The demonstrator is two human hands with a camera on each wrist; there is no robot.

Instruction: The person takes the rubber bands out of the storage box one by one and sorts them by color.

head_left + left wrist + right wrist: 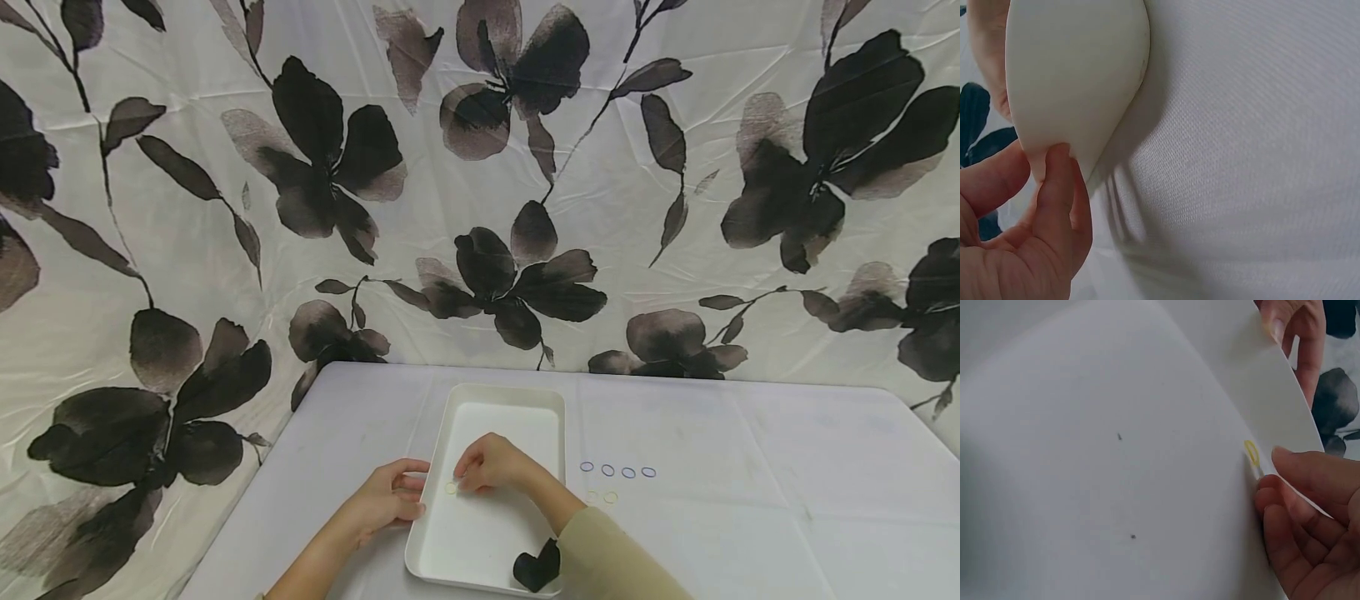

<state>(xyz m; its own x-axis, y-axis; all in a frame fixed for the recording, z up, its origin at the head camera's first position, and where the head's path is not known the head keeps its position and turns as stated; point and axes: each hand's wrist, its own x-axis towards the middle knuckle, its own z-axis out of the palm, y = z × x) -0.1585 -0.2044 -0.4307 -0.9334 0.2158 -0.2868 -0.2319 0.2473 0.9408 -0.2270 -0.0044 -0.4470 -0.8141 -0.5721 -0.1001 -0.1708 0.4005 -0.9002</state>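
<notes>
Small yellow rubber ring [450, 488] inside the shallow white plastic tray [517, 398], by its left wall: right hand [491, 464] pinching beside it, fingertips touching. Best steadied by left hand [386, 498] gripping that wall.

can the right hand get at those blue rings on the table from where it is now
Probably yes. The right hand is over the white tray, by a yellow ring; the blue rings lie just right of the tray on open cloth, nothing between.
</notes>
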